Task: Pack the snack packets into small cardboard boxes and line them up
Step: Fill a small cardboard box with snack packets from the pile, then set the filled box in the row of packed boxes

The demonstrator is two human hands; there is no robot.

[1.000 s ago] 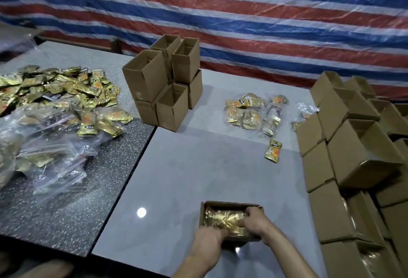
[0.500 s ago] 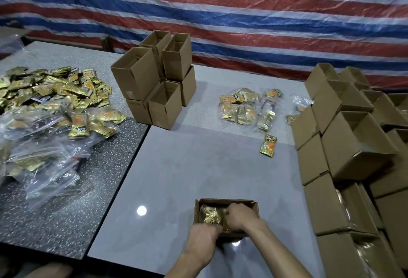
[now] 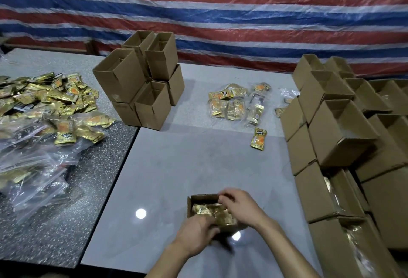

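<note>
A small open cardboard box lies on the grey table near the front edge, filled with gold snack packets. My left hand grips the box's near side, fingers curled over the rim. My right hand reaches over the box from the right, its fingers curled at the far rim; what they pinch is hidden. A single gold-and-orange packet lies loose further back on the table.
Empty boxes are stacked at the back centre. Bagged packets lie behind the loose one. A heap of gold packets and clear bags covers the left speckled table. Rows of boxes fill the right side.
My right hand moved from the box's right side toward its far rim. The left hand stayed on the near side. The view tilted down slightly.
</note>
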